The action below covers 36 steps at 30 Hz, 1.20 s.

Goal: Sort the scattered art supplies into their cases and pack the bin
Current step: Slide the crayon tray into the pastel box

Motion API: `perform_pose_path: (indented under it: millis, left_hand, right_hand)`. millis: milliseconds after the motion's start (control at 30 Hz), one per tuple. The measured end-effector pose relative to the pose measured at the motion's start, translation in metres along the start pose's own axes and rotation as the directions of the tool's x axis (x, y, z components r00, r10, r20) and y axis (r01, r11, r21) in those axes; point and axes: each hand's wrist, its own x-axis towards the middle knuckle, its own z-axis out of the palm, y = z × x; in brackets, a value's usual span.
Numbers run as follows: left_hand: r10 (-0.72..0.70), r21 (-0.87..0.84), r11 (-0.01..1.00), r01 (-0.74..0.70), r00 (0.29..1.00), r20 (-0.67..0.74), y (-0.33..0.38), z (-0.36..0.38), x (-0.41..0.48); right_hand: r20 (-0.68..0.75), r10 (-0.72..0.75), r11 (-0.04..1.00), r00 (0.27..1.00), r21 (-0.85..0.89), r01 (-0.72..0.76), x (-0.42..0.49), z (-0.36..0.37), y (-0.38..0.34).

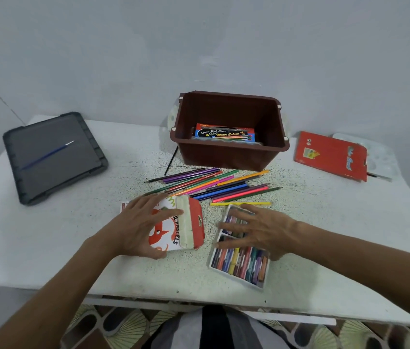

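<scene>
Oil pastels (239, 263) fill a white tray (235, 277) toward the table's (73, 248) near edge, right of middle. Our right hand (261, 230) lies flat on the tray's far half, fingers spread and nearly straight, hiding the sticks beneath. Just left, our left hand (136, 227) grips the red-and-white pastel case (186, 222), thumb at its near edge, fingers curved over the printed face and covering part of the lettering. Beyond both, coloured pencils (214, 185) lie loose mid-table, a yellow pencil (240, 203) nearest the tray. Behind them, toward the far edge, the brown bin (229, 152) holds a watercolour box (225, 133), its near end cut off by the bin's wall. At the far-right corner, a red case (332, 154) overlaps a pale palette (380, 157). At the far-left corner, a grey lid (53, 154) carries a blue brush (48, 153).
</scene>
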Motion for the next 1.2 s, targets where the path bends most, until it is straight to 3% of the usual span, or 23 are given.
perform_pose_path:
  millis: [200, 533, 867, 1200]
  left_hand:
    - [0.042, 0.016, 0.999, -0.043, 0.999, 0.028, 0.014, 0.001, 0.013]
    - [0.104, -0.011, 0.995, -0.104, 0.988, 0.113, 0.039, 0.004, 0.034]
    - [0.169, 0.016, 0.985, -0.174, 0.973, 0.157, 0.058, 0.003, 0.051]
    - [0.198, -0.014, 0.98, -0.198, 0.967, 0.158, 0.066, -0.003, 0.057]
  right_hand:
    - [0.064, 0.133, 0.974, 0.989, 0.178, -0.143, -0.028, 0.019, 0.009]
    - [0.115, 0.374, 0.827, 0.92, 0.408, -0.387, -0.058, 0.045, 0.007]
    - [0.022, 0.466, 0.736, 0.884, 0.545, -0.402, -0.063, 0.049, -0.001]
    - [-0.024, 0.398, 0.792, 0.917, 0.514, -0.33, -0.052, 0.041, -0.006]
